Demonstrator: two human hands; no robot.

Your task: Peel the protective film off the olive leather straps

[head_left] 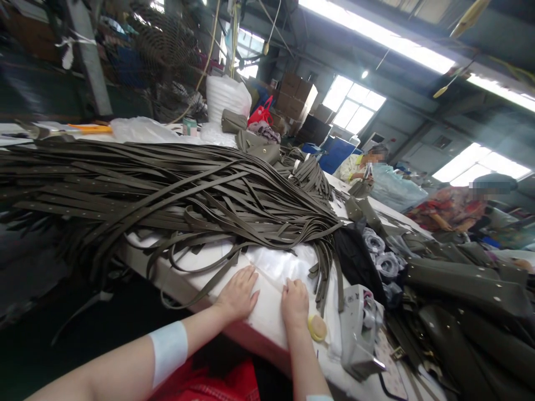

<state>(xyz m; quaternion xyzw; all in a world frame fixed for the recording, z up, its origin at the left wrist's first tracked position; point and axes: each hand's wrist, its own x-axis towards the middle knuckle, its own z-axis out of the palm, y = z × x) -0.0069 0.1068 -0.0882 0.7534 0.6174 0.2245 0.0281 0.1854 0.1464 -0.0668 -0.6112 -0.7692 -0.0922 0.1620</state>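
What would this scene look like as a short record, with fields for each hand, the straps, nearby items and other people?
left hand: resting on white table, fingers extended
right hand: fingers curled at shiny whitish sheet; grip unclear
straps: large dark pile, beyond both hands
nearby items: yellow-rimmed round object, gray tape dispenser
other people: at least two, farther off at right

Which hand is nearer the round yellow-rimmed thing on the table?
The right hand: the yellow-rimmed thing lies just beside its wrist, while the left hand is farther away.
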